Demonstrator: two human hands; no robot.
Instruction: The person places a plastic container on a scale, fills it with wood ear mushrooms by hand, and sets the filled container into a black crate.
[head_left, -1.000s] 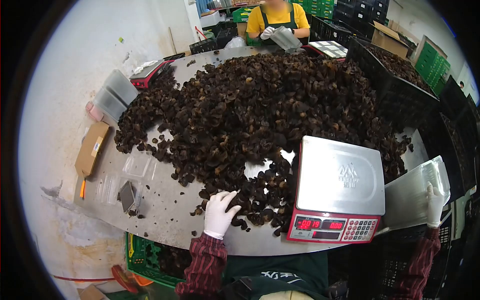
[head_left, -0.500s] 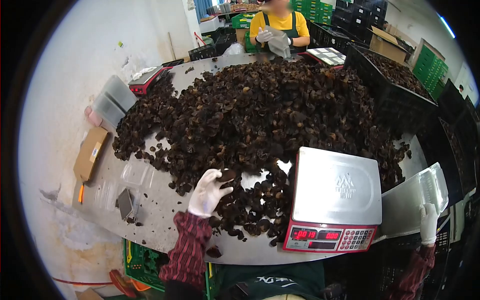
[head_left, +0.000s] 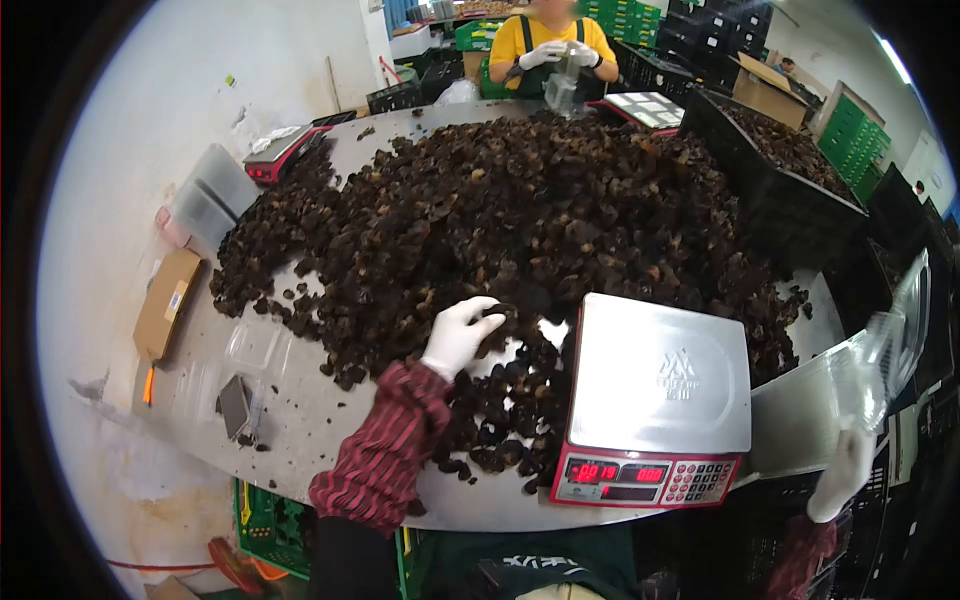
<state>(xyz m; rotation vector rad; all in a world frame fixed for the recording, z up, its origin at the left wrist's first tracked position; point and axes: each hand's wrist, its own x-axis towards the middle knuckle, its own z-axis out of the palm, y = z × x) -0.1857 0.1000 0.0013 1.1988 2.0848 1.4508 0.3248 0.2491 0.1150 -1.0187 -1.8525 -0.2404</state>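
My left hand (head_left: 462, 338), in a white glove, reaches to the near side of a big heap of dark dried wood ear mushrooms (head_left: 560, 220). Its fingers are curled round a few dark pieces at the edge of the heap. At the far right, my right hand (head_left: 845, 470), also gloved, is smeared by motion. It grips the lower end of a clear plastic box (head_left: 885, 355), which is tilted upright above other clear boxes (head_left: 800, 420). Between my hands stands a scale (head_left: 665, 380) with a bare steel pan and lit red digits.
Across the metal table (head_left: 300, 420), a person in a yellow shirt (head_left: 550, 45) handles a clear box. A black crate (head_left: 790, 190) of mushrooms stands at right. Another scale (head_left: 285, 152), clear tubs (head_left: 210, 195) and a cardboard piece (head_left: 168, 300) lie left. A green crate (head_left: 270, 530) sits below.
My left hand has moved up and right into the heap's edge, its fingers closing. My right hand has lowered slightly, and a clear box now stands up from the others. The person opposite shifted their box.
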